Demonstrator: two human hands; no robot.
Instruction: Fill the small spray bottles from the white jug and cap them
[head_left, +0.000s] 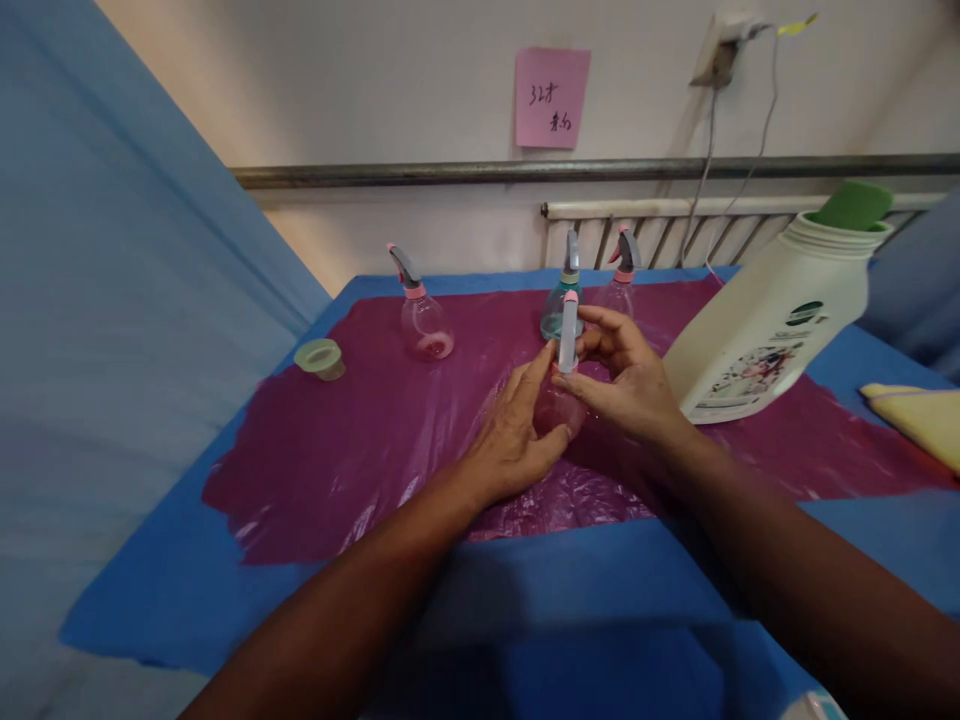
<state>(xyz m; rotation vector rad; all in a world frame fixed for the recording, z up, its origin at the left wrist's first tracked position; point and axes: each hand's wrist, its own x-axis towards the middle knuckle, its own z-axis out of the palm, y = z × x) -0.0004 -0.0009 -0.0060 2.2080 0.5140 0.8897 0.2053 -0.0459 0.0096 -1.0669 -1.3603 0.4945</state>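
Observation:
A clear pink spray bottle (559,408) with a grey and pink trigger head stands on the purple plastic sheet (300,470). My left hand (517,425) is wrapped around the left side of its body, thumb at the front. With thumb and fingers, my right hand (619,375) grips the collar of the trigger head. Just behind are a teal spray bottle (553,312) and another pink-collared spray bottle (619,292), partly covered by my right hand. Farther left stands a clear spray bottle (426,325) with a pink collar and some liquid at its bottom.
A large white jug (772,310) with a green piece in its mouth stands tilted-looking at right. A small translucent cup (321,358) sits at left, a yellow cloth (915,415) at far right. Behind the blue-covered table run a wall rail (420,174) and a radiator (660,210).

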